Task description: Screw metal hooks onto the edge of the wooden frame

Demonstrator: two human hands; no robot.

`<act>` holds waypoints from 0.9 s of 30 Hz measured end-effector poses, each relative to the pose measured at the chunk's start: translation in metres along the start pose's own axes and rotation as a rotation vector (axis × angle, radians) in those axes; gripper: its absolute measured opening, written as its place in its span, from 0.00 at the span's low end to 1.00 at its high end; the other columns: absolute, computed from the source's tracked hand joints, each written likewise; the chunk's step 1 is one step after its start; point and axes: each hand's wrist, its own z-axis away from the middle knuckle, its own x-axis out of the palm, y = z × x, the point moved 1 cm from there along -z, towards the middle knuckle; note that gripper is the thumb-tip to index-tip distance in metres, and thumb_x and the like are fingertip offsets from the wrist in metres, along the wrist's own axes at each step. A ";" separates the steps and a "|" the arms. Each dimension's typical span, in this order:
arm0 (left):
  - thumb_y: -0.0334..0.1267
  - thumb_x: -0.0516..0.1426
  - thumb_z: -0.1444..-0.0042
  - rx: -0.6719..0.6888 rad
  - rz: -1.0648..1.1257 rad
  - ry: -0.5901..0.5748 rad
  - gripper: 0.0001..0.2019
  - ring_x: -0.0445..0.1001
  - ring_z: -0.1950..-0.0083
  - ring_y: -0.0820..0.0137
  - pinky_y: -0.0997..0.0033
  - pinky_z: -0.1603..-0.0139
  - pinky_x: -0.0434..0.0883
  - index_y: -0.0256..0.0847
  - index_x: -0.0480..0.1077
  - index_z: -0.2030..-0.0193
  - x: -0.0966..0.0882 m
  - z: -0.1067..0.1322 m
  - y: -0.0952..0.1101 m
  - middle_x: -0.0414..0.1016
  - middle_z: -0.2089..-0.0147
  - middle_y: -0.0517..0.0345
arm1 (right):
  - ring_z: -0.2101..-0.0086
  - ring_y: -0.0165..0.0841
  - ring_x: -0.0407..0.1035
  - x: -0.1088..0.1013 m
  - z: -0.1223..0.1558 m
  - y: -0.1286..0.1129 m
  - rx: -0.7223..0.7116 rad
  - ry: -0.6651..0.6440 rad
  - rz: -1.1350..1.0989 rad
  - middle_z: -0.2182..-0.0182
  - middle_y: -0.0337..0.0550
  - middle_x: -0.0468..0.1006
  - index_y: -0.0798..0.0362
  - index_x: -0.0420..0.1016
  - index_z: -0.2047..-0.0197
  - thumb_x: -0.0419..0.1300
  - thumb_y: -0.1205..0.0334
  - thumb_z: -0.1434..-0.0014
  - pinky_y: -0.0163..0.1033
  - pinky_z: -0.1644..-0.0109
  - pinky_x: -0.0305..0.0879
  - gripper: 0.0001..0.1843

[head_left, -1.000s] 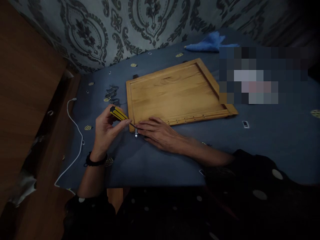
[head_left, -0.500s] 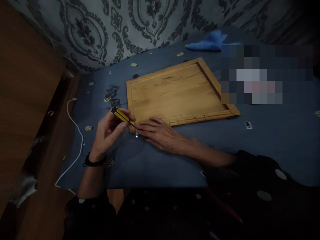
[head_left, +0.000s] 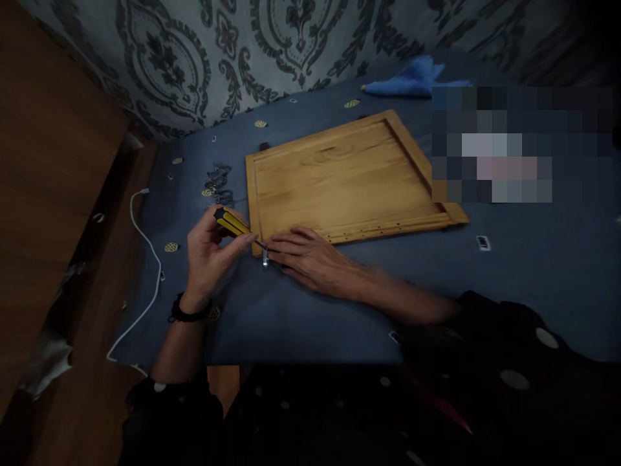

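Observation:
A framed wooden panel (head_left: 339, 181) lies flat on a blue patterned cloth (head_left: 509, 285). My left hand (head_left: 208, 255) is closed round a yellow and black screwdriver (head_left: 231, 223), whose tip points at the panel's near left corner. There a small metal fitting (head_left: 264, 257) hangs off the edge. My right hand (head_left: 310, 259) lies flat beside it, fingers stretched out, fingertips pressing on the fitting and the panel's edge.
Several small metal parts (head_left: 217, 184) lie left of the panel. A white cable (head_left: 148, 259) runs along the cloth's left edge. A blue rag (head_left: 412, 81) lies at the back by the patterned wall. A brown wooden cabinet (head_left: 43, 194) stands at the left.
My left hand has turned the screwdriver slightly, its handle tipping back and forth. My right hand and the panel have stayed in place.

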 end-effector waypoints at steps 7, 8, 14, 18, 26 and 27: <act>0.42 0.70 0.45 -0.058 0.041 -0.029 0.16 0.78 0.61 0.73 0.76 0.59 0.77 0.42 0.77 0.51 -0.003 0.002 -0.001 0.78 0.60 0.58 | 0.36 0.40 0.67 0.001 0.000 0.000 -0.013 0.027 0.009 0.39 0.53 0.78 0.58 0.73 0.36 0.52 0.65 0.27 0.54 0.32 0.59 0.20; 0.41 0.70 0.44 -0.054 0.043 -0.034 0.16 0.78 0.60 0.73 0.75 0.58 0.77 0.42 0.76 0.50 -0.003 0.003 -0.001 0.78 0.59 0.58 | 0.35 0.40 0.67 0.001 0.000 0.000 -0.014 0.027 0.008 0.38 0.53 0.78 0.58 0.73 0.36 0.52 0.64 0.27 0.54 0.32 0.59 0.20; 0.38 0.69 0.42 -0.022 0.061 -0.060 0.10 0.78 0.61 0.74 0.77 0.59 0.75 0.41 0.76 0.55 -0.003 0.004 -0.003 0.78 0.61 0.59 | 0.35 0.41 0.66 0.001 0.001 0.000 -0.003 0.002 0.010 0.37 0.53 0.76 0.57 0.72 0.35 0.53 0.65 0.28 0.54 0.32 0.57 0.21; 0.36 0.70 0.45 0.035 0.051 -0.033 0.09 0.75 0.65 0.77 0.80 0.64 0.74 0.41 0.75 0.62 -0.002 0.002 -0.001 0.75 0.66 0.63 | 0.34 0.39 0.65 0.001 0.000 -0.001 0.012 -0.010 0.003 0.37 0.51 0.76 0.55 0.72 0.35 0.52 0.65 0.27 0.53 0.31 0.57 0.21; 0.49 0.73 0.50 0.065 0.027 -0.019 0.22 0.76 0.69 0.76 0.77 0.68 0.73 0.41 0.67 0.63 0.006 -0.005 -0.001 0.76 0.67 0.65 | 0.34 0.39 0.65 -0.002 -0.001 -0.001 -0.011 -0.014 0.011 0.37 0.51 0.77 0.56 0.72 0.35 0.50 0.66 0.27 0.52 0.33 0.58 0.21; 0.50 0.73 0.51 0.075 0.026 -0.027 0.23 0.75 0.69 0.77 0.77 0.68 0.73 0.42 0.67 0.62 0.006 -0.007 0.000 0.76 0.67 0.65 | 0.34 0.39 0.64 -0.002 -0.001 -0.001 -0.010 -0.015 0.011 0.37 0.51 0.76 0.56 0.72 0.35 0.50 0.66 0.27 0.52 0.33 0.58 0.21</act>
